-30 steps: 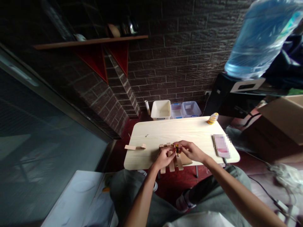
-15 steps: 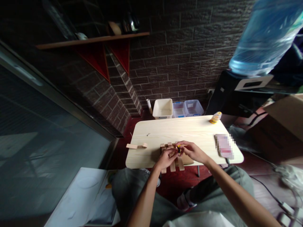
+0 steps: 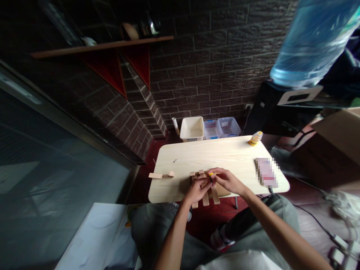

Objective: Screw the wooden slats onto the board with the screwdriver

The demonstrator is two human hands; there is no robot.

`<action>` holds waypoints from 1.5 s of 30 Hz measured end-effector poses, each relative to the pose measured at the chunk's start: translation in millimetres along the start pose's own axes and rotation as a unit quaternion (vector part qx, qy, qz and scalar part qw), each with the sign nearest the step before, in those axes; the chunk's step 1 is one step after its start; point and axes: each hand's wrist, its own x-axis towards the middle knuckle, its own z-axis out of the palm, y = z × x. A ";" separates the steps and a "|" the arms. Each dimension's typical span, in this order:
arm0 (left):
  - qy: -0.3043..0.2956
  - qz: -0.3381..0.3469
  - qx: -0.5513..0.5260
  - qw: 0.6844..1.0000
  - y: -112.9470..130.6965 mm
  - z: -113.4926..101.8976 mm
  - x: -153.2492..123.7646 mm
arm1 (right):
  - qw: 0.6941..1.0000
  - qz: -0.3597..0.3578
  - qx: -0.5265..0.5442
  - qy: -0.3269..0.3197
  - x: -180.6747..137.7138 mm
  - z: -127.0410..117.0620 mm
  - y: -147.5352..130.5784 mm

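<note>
Over the near edge of the desk [image 3: 197, 152] jut flat, pale wooden slats [image 3: 215, 195] with squared ends, partly hidden beneath the left hand [image 3: 196, 190] and right hand [image 3: 228, 181]. Blurred and mostly covered, a small yellow-and-black tool [image 3: 211, 174] sits above the slats, pinched in the right hand's grip; whether the left grip, just beside it, clasps anything I cannot tell.

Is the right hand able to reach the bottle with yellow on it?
Probably yes: nothing seems to stand between the right hand and the bottle, though that hand is busy with a small yellow-and-black thing.
</note>
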 end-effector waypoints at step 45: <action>0.002 0.032 0.020 0.999 3.3 -0.2 -2.0 | 1.000 -0.006 -0.014 -0.004 -1.1 3.1 -7.8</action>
